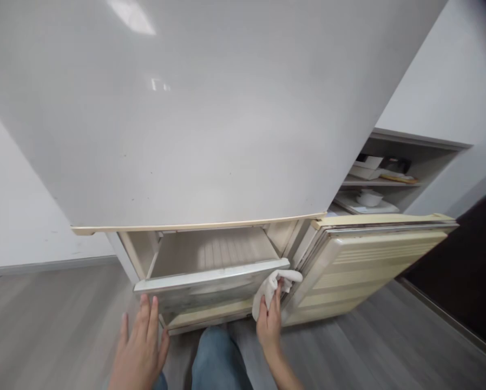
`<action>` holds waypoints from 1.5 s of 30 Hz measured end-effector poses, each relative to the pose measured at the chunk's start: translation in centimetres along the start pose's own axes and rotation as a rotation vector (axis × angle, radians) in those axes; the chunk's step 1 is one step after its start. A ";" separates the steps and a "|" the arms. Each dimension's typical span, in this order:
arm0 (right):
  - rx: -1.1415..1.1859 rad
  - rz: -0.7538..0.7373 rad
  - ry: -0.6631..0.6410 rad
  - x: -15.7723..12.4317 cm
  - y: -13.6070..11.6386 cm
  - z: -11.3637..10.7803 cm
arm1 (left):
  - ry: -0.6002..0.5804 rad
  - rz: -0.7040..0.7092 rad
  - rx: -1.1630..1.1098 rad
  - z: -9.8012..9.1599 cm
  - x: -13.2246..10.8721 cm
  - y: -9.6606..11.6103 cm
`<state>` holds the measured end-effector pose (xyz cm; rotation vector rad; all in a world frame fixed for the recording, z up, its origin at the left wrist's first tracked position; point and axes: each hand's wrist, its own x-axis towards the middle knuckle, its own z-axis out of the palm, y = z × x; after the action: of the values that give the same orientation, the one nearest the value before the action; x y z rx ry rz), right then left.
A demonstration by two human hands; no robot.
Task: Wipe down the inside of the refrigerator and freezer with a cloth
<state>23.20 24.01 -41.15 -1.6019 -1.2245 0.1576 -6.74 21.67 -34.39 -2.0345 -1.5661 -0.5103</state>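
A white cloth (266,288) is in my right hand (270,319), whose fingers press it against the right end of the front of a pulled-out drawer (210,277). My left hand (139,338) is raised at the drawer's left front corner with its fingers apart and nothing in it; whether the fingertips touch the drawer cannot be made out. The drawer sits in the lower compartment of a white refrigerator (202,119), and its ribbed bottom shows. To the right, the lower door (348,276) stands wide open, with its pale yellow inner side in view.
My knee (218,360) is below the drawer, between my hands. Behind the open door, a wall recess with shelves (383,183) holds boxes and a white bowl (369,198). A dark panel (466,271) stands at the far right. The floor (64,319) is grey wood-look.
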 end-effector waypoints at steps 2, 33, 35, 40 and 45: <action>-0.013 -0.021 -0.002 1.2 -0.3 0.4 | 0.035 -0.010 0.016 0.3 1.3 0.1; -0.195 -0.203 -0.191 6.7 -8.3 14.1 | -0.446 -0.427 -0.652 1.4 -0.9 0.5; -0.229 -0.286 -0.326 4.9 -10.1 16.0 | -0.465 -0.429 -0.685 1.5 -2.5 0.5; -0.219 -0.646 -0.565 2.2 -13.9 18.4 | -0.589 -0.480 -0.702 2.3 -5.0 0.5; -0.208 -0.856 -0.694 2.6 -14.2 17.2 | -0.704 -0.481 -0.741 3.5 -6.3 0.8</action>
<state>4.70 35.81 -36.26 -1.0688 -2.4293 0.0293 -7.73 18.78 -41.02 -2.5359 -2.6268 -0.6596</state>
